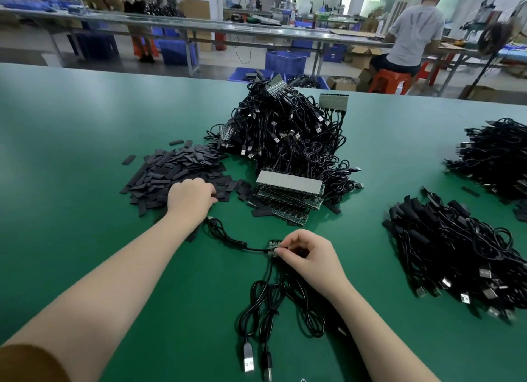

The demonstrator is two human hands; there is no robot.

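Green matting covers the worktop (85, 153), and the two hands work well apart from each other on it. The left hand (189, 197) reaches forward to the near edge of a loose pile of black sleeves (168, 167), its fingers bent down among them; whether it has one pinched cannot be told, since the back of the hand hides the fingertips. The right hand (306, 253) lies nearer the person and pinches a small circuit board (273, 245) between thumb and fingertips, holding it just above or on the matting. Thin black cables (265, 296) run from that board, one curving left toward the left wrist, the others looping back to the USB plugs (248, 360) at the near edge. Behind the board sits a stack of board panels (288, 192) against a tall heap of cables (285, 130). To the right lies a bundle of sleeved cables (456, 253), and beyond it another cable heap (496, 153).
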